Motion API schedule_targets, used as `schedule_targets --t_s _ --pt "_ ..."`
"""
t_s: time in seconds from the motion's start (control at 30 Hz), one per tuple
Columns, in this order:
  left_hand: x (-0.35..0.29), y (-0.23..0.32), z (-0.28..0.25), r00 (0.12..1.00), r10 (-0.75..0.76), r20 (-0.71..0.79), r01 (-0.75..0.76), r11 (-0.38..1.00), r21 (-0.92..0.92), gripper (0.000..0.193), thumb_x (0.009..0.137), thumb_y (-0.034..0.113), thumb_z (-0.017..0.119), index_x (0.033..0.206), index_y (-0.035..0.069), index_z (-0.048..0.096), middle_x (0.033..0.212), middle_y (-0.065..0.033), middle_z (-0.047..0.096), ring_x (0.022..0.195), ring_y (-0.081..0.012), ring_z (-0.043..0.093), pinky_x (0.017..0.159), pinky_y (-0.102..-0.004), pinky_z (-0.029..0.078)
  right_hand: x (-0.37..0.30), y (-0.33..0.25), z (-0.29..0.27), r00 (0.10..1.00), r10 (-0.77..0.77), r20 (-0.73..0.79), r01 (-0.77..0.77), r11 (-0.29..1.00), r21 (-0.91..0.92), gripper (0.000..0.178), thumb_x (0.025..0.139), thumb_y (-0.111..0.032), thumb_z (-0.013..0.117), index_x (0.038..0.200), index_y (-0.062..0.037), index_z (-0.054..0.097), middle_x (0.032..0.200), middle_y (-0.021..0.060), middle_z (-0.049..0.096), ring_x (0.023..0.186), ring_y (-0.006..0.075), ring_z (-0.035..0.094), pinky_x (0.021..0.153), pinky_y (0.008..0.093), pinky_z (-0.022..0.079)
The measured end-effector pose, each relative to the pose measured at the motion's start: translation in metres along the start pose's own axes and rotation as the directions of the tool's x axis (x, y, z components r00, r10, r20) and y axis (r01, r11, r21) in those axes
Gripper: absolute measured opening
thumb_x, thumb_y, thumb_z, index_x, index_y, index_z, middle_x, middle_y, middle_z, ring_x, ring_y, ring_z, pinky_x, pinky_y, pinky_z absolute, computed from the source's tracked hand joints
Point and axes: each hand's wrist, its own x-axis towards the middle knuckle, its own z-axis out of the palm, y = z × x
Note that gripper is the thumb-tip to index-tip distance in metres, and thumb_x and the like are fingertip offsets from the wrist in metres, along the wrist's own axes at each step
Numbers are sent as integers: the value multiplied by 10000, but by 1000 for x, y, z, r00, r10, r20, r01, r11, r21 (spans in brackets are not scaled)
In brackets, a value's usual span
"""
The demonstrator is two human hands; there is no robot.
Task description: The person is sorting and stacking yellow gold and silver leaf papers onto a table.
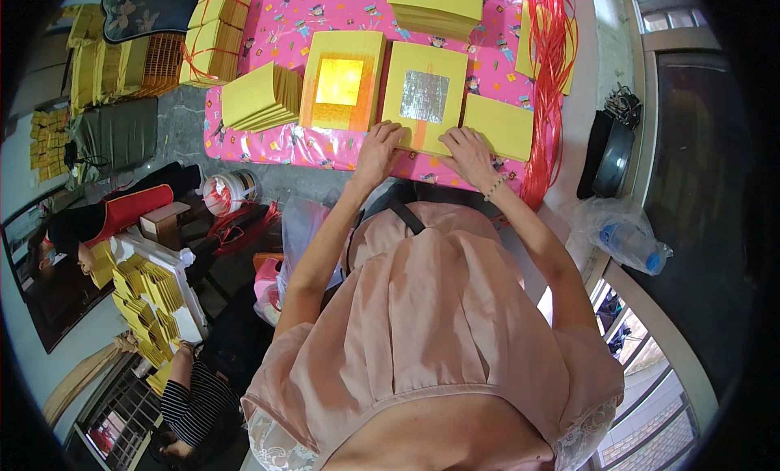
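Observation:
Directly ahead on the table lies a stack of yellow paper sheets (425, 95) with a silver foil square and an orange strip on top. My left hand (379, 151) grips its near left corner, fingers bent and close together. At the near right corner, my right hand (469, 154) lies with its fingers apart, touching the sheets. To the left is a similar stack with a gold foil square (340, 81), and beyond that a fanned pile of plain yellow paper (262, 99). Another plain yellow pile (500, 126) sits beside my right hand.
A pink patterned cloth (280, 40) covers the table. Red plastic strings (546, 105) hang over its right edge. Tied yellow bundles (215, 32) stand far left, a tall pile (435, 8) at the back. A white bucket (230, 192) is left; a person in striped sleeves (195, 398) works lower left.

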Motion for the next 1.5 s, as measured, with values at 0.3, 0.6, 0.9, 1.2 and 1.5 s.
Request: schedule_targets --t_s 0.3,0.6,0.9,1.2,1.5 --pt "2 -2 1 1000 -10 4 10 1000 -6 464 713 48 733 1164 67 626 1230 -126 584 1172 -341 516 980 -411 460 0 9 6 997 -25 -74 33 994 105 122 808 -177 674 842 -62 648 862 72 583 849 257 574 775 386 473" --pt "3 -10 3 999 -31 11 31 999 -7 334 766 114 722 1095 86 672 1175 -103 629 1123 -308 560 928 -391 494 13 10 -2 985 173 10 -169 942 291 157 852 -171 647 819 -19 663 853 106 632 823 309 601 745 398 478" --pt "6 -11 0 998 -62 21 62 997 -37 240 783 133 723 1019 92 726 1141 -111 663 1086 -301 590 911 -378 504 20 19 -1 945 289 152 -326 867 377 214 839 -219 642 779 -18 685 857 126 639 826 323 618 741 420 481" --pt "11 -5 -7 998 -38 51 40 998 -40 303 759 158 749 1046 74 701 1120 -114 657 1066 -296 589 916 -383 493 23 18 -5 930 317 185 -364 856 366 237 847 -234 642 780 -9 676 834 138 630 804 322 617 725 417 474" --pt "29 -7 -5 993 37 114 -63 970 236 198 865 189 622 1032 82 607 973 -90 647 939 -281 598 804 -397 468 21 -2 -28 986 161 -37 -141 935 325 227 879 -254 642 970 -47 637 851 128 619 826 318 608 752 419 486"
